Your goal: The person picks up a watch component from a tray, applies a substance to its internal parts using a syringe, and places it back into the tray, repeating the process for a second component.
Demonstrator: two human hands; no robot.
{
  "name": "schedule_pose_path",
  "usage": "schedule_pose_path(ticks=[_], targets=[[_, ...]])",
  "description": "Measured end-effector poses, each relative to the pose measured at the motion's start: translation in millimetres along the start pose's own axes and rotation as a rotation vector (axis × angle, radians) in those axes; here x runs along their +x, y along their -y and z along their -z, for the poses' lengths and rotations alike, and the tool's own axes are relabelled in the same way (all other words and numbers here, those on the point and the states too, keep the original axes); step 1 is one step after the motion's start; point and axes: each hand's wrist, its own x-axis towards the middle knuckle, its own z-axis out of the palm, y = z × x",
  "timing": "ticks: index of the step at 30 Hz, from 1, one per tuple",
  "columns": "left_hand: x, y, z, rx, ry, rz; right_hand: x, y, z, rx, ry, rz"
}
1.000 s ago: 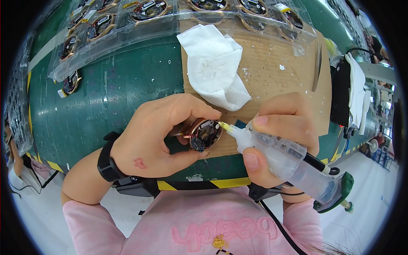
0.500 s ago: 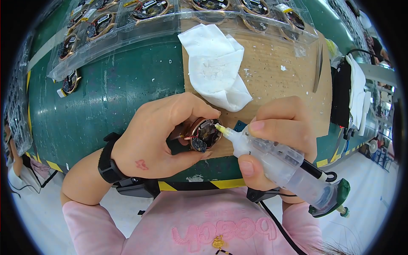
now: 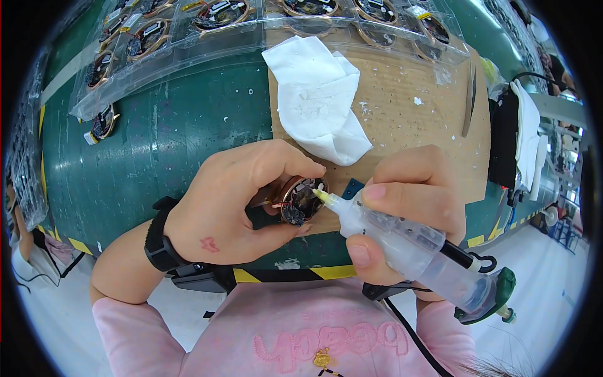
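Note:
A round watch case (image 3: 303, 202) with a copper-coloured rim and bare electronics inside is gripped at its edge by my left hand (image 3: 235, 198), between thumb and fingers. Thin wires show at its left side. My right hand (image 3: 418, 204) is closed around a glue dispensing syringe (image 3: 408, 248) with a translucent barrel and green cap. Its yellow nozzle tip is over the inside of the case, near the right rim; whether it touches cannot be made out. A small dark blue piece (image 3: 353, 188) lies just right of the case.
A folded white cloth (image 3: 320, 100) rests on a cardboard sheet (image 3: 402, 113) with tweezers (image 3: 470, 103) at its right edge. Beyond stands a clear plastic tray (image 3: 251, 34) of similar round cases. One more case (image 3: 104, 121) sits on the green mat (image 3: 188, 125) at left.
My right hand has shifted the syringe slightly left, and its tip is a little lower over the case. My left hand and the watch case have stayed nearly still.

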Motion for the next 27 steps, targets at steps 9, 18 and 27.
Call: schedule_pose_path(ticks=[9, 18, 27], targets=[[-2.1, 3.9, -3.3, -0.081, -0.037, -0.003, 0.0, -1.7, 2.8, -0.063, -0.011, -0.033], [0.7, -2.6, 1.8, -0.036, -0.003, 0.017, 1.5, 1.1, -0.5, 0.025, 0.023, 0.001], [1.5, -3.5, 2.3, -0.048, -0.002, 0.011, 0.6, 1.2, -1.2, 0.026, 0.023, 0.028]])
